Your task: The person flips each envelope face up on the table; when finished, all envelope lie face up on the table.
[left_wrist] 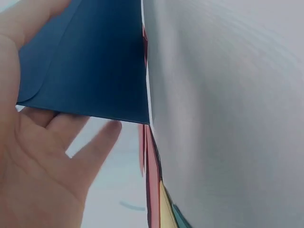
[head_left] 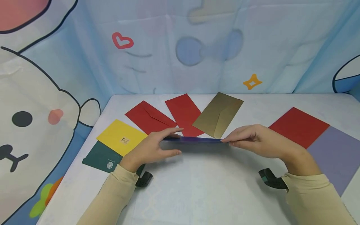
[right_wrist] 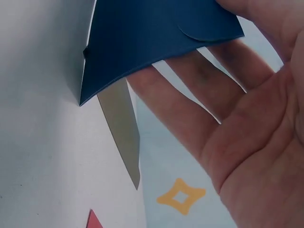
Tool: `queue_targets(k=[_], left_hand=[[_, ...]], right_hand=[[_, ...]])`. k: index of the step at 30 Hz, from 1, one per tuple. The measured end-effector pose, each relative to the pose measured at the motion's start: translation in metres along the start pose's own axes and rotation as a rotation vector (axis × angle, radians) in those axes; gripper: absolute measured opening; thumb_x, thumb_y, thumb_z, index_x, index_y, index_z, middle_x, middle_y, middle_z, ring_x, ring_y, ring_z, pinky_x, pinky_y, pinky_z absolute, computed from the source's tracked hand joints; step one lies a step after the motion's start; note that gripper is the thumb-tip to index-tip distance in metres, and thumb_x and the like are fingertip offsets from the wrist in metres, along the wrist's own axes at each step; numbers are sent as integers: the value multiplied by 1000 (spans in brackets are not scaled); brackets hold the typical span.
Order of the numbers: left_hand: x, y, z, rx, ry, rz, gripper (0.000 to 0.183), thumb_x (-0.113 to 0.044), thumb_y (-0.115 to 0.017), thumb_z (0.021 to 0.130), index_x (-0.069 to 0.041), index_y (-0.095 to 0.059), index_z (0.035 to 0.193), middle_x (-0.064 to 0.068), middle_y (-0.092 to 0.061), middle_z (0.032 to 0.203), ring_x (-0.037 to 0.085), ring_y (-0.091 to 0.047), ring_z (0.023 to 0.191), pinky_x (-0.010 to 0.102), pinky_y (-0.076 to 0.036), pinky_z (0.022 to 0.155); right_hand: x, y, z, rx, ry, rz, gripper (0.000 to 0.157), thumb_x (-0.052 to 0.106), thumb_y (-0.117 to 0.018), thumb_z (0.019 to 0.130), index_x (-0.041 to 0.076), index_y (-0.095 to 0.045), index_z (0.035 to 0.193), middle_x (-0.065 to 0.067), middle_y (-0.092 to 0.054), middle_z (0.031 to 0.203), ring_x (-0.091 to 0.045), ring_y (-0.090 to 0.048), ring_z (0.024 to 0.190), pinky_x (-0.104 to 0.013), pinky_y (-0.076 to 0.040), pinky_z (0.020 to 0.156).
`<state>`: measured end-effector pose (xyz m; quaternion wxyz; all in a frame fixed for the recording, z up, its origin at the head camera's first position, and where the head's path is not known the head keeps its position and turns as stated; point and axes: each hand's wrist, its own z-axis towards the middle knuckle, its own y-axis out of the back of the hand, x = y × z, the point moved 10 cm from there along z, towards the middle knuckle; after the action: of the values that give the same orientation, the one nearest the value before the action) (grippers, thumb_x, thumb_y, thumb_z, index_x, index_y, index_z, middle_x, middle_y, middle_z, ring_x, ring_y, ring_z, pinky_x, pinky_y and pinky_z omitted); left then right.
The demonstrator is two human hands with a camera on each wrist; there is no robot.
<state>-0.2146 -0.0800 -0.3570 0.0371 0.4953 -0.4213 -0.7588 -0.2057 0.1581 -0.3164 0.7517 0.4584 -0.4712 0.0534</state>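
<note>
A dark blue envelope [head_left: 201,140] stands on edge at the middle of the table, its flap side [left_wrist: 102,61] toward me and its lower long edge at the tabletop. My right hand [head_left: 257,142] pinches its right end; in the right wrist view the straight fingers [right_wrist: 175,99] lie behind it and the thumb in front. At the left end, my left hand [head_left: 154,145] spreads around it, fingers behind and thumb on the near side, with the thumb standing apart from the top edge. Behind it lie two red envelopes [head_left: 149,118] [head_left: 184,112] and a gold envelope [head_left: 219,115].
To the left, a yellow envelope [head_left: 121,136] overlaps a dark green one [head_left: 101,157]. On the right lie a red sheet [head_left: 299,126] and a purple sheet [head_left: 334,156]. A cartoon-printed curtain [head_left: 168,72] hangs along the white table's [head_left: 211,193] far edge.
</note>
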Motion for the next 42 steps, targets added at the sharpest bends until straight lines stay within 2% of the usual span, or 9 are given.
queue_targets(k=[5,12,16,23,26,31,37,39,42], left_hand=[[-3,8,1,-81,-33,-17,77,-26,-77,91,-39,-35,154,0,-64,130,16,-60,120,49,-47,101],[-9,16,1,-156,-101,2,89,-19,-78,89,-36,-26,158,0,-56,136,12,-54,123,40,-49,100],[-11,16,1,-159,-132,-25,84,-15,-76,91,-32,-30,158,0,-52,142,12,-52,125,35,-48,101],[-12,15,0,-164,-152,45,62,-16,-74,93,-23,-48,149,-6,-48,146,10,-49,128,35,-52,96],[-10,15,1,-155,-138,56,58,-17,-77,91,-23,-55,144,-7,-49,142,8,-47,127,34,-52,94],[-6,12,2,-134,-90,71,67,-13,-84,84,-20,-56,144,-2,-45,142,11,-48,121,29,-54,88],[4,5,3,-78,4,98,67,-10,-84,83,-16,-57,144,6,-38,149,16,-48,123,25,-53,88],[8,3,2,-56,39,123,66,-13,-84,83,-16,-58,143,7,-37,150,16,-52,116,26,-53,87],[14,-1,1,-24,93,164,66,-19,-84,84,-19,-58,144,5,-38,149,16,-52,115,28,-53,88]], right_hand=[[0,10,1,-104,-3,-52,34,-1,-67,95,20,-76,119,6,-71,113,-18,-67,96,-24,-55,77],[0,23,1,-263,6,-185,31,-4,-69,92,10,-76,118,-1,-73,111,-4,-65,98,-18,-53,76],[2,26,1,-338,25,-258,35,-7,-72,88,12,-76,117,2,-73,108,-5,-62,86,-17,-50,67],[2,28,3,-439,36,-393,42,-6,-79,82,15,-77,119,4,-68,102,-6,-53,70,-17,-43,56],[-1,27,4,-445,31,-403,44,-6,-80,81,14,-76,120,3,-68,102,-6,-53,70,-17,-43,55],[-6,26,4,-440,-5,-388,43,-3,-80,82,15,-76,121,3,-67,102,-7,-54,67,-19,-44,55],[-27,12,9,-299,-167,-337,41,12,-80,88,16,-72,128,1,-65,107,-13,-59,78,-27,-52,65],[-36,5,10,-237,-230,-314,49,21,-83,85,15,-69,132,-3,-64,111,-18,-59,88,-33,-53,72],[-46,-7,12,-155,-301,-332,74,39,-90,75,13,-62,140,-12,-57,125,-32,-54,110,-49,-51,87]])
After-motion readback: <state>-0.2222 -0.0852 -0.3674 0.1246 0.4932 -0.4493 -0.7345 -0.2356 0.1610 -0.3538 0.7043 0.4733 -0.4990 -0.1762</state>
